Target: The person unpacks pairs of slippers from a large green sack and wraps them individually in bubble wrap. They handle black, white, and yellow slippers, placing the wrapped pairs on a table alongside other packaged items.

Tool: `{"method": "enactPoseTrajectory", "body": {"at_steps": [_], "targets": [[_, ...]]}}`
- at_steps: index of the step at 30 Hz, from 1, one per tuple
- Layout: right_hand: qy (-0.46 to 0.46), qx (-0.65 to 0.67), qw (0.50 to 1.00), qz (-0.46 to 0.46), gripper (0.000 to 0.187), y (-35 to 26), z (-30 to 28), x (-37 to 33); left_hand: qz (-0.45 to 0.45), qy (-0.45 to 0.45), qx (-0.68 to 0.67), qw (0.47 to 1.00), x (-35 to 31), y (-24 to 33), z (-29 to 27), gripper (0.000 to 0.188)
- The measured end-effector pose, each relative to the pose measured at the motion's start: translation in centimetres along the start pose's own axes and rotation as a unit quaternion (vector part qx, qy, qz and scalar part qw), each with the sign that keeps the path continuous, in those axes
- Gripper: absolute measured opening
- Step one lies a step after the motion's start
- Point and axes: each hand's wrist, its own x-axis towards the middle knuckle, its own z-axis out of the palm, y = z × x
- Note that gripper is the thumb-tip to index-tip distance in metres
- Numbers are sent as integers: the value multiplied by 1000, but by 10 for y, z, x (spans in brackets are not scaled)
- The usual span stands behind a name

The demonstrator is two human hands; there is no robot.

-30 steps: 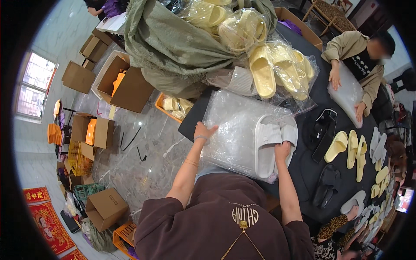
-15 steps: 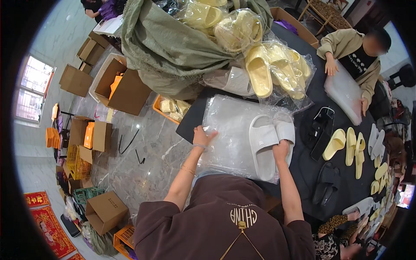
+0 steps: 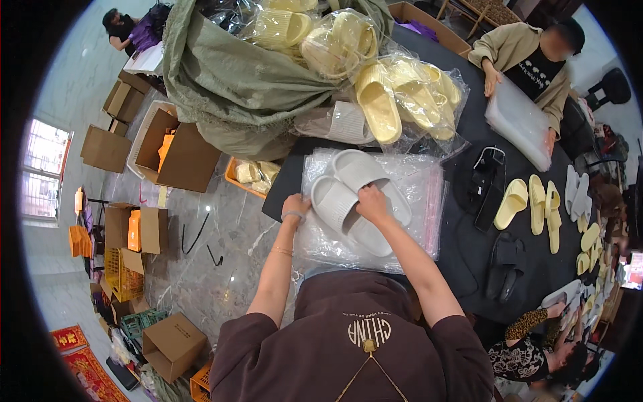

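Observation:
A pair of light grey slide slippers [image 3: 340, 198] lies over a stack of clear plastic bags [image 3: 418, 231] on the dark table. My right hand [image 3: 372, 204] is closed round them by the straps; its fingertips are partly hidden inside. At the stack's left edge, my left hand [image 3: 295, 206] has its fingers curled on the plastic bag, close beside the slippers' toe end. Past the stack are bagged yellow slippers [image 3: 379, 104] and a bagged grey slipper [image 3: 349, 122].
A green sack [image 3: 234, 80] of bagged slippers bulks at the far left. Across the table a person holds a sheaf of clear bags [image 3: 519, 124]. Black sandals [image 3: 492, 191] and yellow slippers [image 3: 513, 204] line the right. Cardboard boxes [image 3: 191, 151] stand on the floor at left.
The grey slippers have moved left with my right hand, from the stack's right side to its middle and left. My left hand's spread fingers have curled in at the bag's edge.

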Motion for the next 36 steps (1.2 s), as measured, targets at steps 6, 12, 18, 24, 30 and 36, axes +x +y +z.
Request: {"method": "enactPoseTrajectory", "body": {"at_steps": [6,12,18,24,30,36], "targets": [[52,-73,977,193,17,67,-18,-43,-46,16,-19,999,-13,12,1,61],[138,-68,945,288,26,112,-24,-66,-41,63,-53,996,-19,14,10,67],[153,-50,940,301,26,114,-20,-64,201,245,-21,948,-62,28,14,72],[195,-46,938,285,28,114,-17,-68,384,49,132,913,-88,48,27,61],[203,-32,933,294,40,114,-15,-68,366,38,163,916,-81,45,47,55],[240,-15,929,282,38,121,-6,-67,356,35,119,926,-78,92,47,54]]}}
